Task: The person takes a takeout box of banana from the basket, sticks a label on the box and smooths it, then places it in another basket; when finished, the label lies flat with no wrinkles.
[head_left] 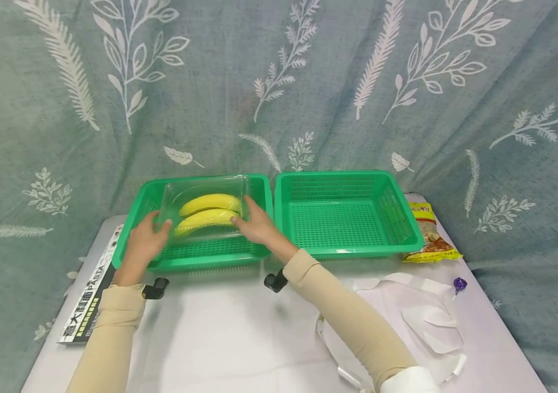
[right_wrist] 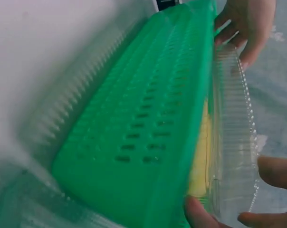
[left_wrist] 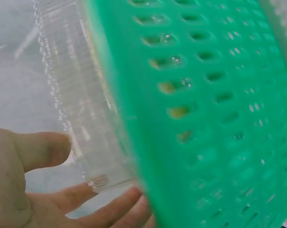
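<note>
Both hands hold a clear plastic box (head_left: 174, 197) by its two ends, low at the left green basket (head_left: 195, 263). Two yellow bananas (head_left: 210, 203) show through the clear plastic in the head view. My left hand (head_left: 145, 241) grips the box's left end, thumb at the beaded rim and fingers below. At the right end, my right hand (head_left: 260, 225) has its thumb and fingers about the edge. Seen from the right wrist, the box stands partly above the basket's rim, with banana yellow (right_wrist: 199, 166) between them. The box's underside is hidden by the basket wall.
A second green basket (head_left: 347, 252) stands close on the right. Beside it lie a yellow food packet (head_left: 428, 232), a purple lollipop (head_left: 460, 284) and a crumpled white bag (head_left: 406, 311). A black-and-white pasta box (head_left: 84, 300) lies at the left; a patterned curtain (head_left: 229, 82) hangs behind.
</note>
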Available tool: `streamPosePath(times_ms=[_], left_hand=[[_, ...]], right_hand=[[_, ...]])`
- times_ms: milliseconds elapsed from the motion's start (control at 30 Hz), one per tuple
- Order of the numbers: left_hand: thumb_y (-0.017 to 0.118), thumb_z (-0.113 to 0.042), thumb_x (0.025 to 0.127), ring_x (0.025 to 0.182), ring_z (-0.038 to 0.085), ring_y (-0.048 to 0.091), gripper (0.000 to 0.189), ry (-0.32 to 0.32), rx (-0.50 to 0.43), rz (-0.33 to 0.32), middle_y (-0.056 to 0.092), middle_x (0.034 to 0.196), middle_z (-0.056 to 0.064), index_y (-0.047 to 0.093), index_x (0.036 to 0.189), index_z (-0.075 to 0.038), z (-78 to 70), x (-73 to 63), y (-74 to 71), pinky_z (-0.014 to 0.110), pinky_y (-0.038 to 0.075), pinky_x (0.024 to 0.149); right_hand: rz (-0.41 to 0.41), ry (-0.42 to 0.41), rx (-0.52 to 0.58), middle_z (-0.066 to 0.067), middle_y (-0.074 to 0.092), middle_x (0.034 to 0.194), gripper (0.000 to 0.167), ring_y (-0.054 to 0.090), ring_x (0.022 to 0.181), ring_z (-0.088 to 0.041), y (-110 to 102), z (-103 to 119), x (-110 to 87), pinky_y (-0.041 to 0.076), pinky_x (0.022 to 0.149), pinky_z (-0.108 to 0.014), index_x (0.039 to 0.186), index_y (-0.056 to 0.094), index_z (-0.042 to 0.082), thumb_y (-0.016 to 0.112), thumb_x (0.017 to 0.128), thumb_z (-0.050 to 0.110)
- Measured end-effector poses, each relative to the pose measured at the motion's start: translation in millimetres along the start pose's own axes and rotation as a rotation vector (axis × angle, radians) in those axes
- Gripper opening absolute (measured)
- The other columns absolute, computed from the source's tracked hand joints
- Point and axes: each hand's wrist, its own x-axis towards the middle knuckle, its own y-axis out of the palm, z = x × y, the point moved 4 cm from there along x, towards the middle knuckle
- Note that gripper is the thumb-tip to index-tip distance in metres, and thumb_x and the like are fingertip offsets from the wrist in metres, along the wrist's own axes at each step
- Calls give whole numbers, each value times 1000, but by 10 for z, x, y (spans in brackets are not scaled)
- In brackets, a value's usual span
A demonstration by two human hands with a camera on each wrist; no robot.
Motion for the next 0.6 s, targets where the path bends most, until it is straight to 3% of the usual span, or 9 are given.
streamPosePath(times_ms=[167,300,467,600], left_hand=[[33,-43,108,129,54,51,62,74,-118,-100,47,146,36,28,158,-7,-179,-160,-66,67,47,99],[38,-38,108,122,54,58,53,170,-180,-192,55,138,34,41,153,-10,-341,-326,-127,65,51,90],[47,-40,106,115,48,63,48,229,-227,-238,61,132,28,50,148,-17,-485,-591,-198,54,54,81],[55,-42,103,101,13,67,47,252,-293,-199,64,127,17,55,145,-22,-526,-801,-216,32,51,77]], right_hand=[[-69,-84,11,-20,46,152,73,58,127,-38,-239,17,-218,54,98,-54,161,20,17,58,101,37],[-113,-121,37,-18,49,149,73,61,123,-38,-417,-3,-470,56,93,-52,160,24,21,61,100,38],[-168,-132,74,-17,51,148,70,60,121,-34,-581,-51,-820,56,90,-49,158,31,26,64,98,40],[-214,-144,118,-16,54,145,63,62,118,-31,-659,-127,-1092,59,80,-39,153,39,28,66,97,37]])
